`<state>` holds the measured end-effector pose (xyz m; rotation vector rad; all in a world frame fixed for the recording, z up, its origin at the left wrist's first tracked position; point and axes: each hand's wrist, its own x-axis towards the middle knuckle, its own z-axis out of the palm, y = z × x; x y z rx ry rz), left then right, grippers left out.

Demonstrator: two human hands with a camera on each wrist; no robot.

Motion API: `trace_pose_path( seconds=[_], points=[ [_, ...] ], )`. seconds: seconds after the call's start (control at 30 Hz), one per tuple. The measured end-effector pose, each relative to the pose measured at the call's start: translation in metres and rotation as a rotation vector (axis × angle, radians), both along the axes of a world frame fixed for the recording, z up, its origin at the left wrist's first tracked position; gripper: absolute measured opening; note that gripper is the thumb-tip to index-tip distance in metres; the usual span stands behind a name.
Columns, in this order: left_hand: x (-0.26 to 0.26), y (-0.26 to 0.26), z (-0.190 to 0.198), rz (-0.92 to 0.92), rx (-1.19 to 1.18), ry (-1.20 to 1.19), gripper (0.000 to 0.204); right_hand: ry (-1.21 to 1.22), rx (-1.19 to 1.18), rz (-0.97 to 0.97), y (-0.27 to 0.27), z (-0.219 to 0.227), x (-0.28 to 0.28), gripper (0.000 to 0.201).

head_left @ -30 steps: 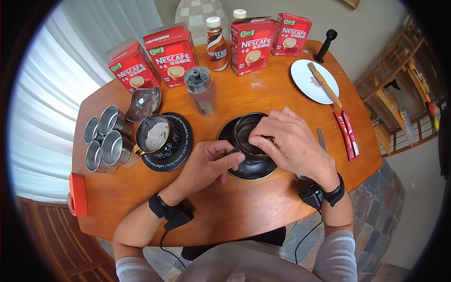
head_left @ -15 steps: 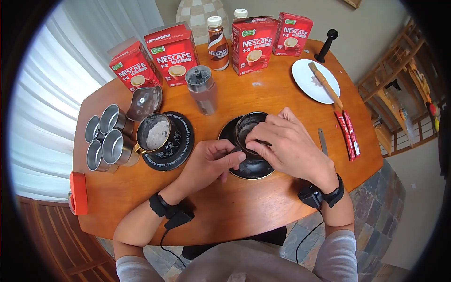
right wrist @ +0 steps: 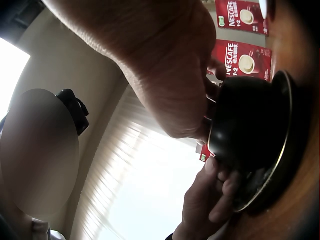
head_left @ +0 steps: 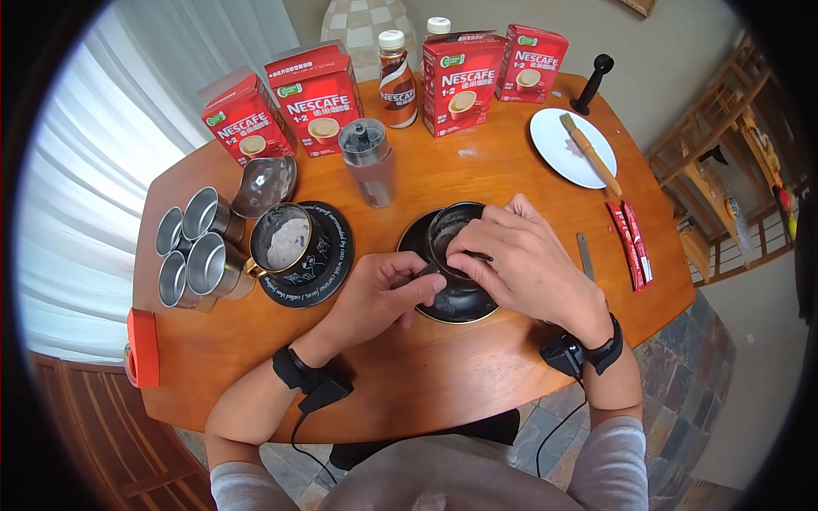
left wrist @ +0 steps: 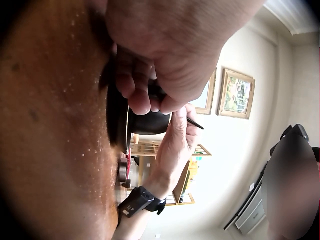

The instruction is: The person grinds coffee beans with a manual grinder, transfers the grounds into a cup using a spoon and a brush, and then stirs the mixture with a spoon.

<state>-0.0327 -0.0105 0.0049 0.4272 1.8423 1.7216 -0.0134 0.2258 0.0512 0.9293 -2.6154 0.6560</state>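
Observation:
A black cup (head_left: 446,228) stands on a black saucer (head_left: 460,308) with a thin gold rim, in front of me. My left hand (head_left: 388,289) pinches the cup's handle between thumb and curled fingers. Over the cup's mouth, my right hand (head_left: 528,264) holds a thin dark stick-like tool, its fingertips inside the rim. The pointed end of that tool (left wrist: 195,123) sticks out past the right hand in the left wrist view; its other end is hidden. To the left, a second black cup (head_left: 284,238) with a gold handle contains pale powder and sits on a round black printed coaster (head_left: 319,277).
Several steel cups (head_left: 209,264) and a dark bowl (head_left: 264,186) stand left. Behind are a grinder (head_left: 371,166), red coffee boxes (head_left: 319,106) and a bottle (head_left: 397,89). Right lie a white plate (head_left: 554,153) with a brush (head_left: 592,153), red sachets (head_left: 632,247) and a metal handle (head_left: 584,255).
My right hand has shifted slightly and its fingers reach a little differently over the cup's mouth. My left hand stays at the cup's handle.

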Motion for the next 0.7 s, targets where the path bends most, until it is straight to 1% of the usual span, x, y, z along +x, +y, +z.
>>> trace_pose_path(
  seconds=[0.13, 0.23, 0.33, 0.53, 0.7],
  points=[
    [-0.0001, 0.0, -0.0001, -0.002, 0.006, -0.008, 0.023, 0.008, -0.034, 0.01, -0.0002, -0.0021, -0.0008, 0.011],
    [-0.0001, 0.0, -0.0002, -0.003, 0.013, -0.011, 0.022, 0.024, -0.021, -0.001, -0.0006, -0.0022, -0.0015, 0.008],
    [-0.0002, -0.0001, -0.0003, -0.003, 0.018, -0.011, 0.022, -0.02, -0.006, -0.004, 0.0006, 0.0026, 0.0002, 0.009],
    [-0.0006, 0.0, -0.0007, -0.007, 0.021, -0.017, 0.022, 0.014, -0.052, -0.018, 0.0005, -0.0021, -0.0033, 0.009],
    [-0.0008, -0.0003, 0.0005, -0.005, 0.028, -0.026, 0.02, -0.029, -0.037, -0.019, 0.0018, 0.0029, -0.0022, 0.009]
  ],
)
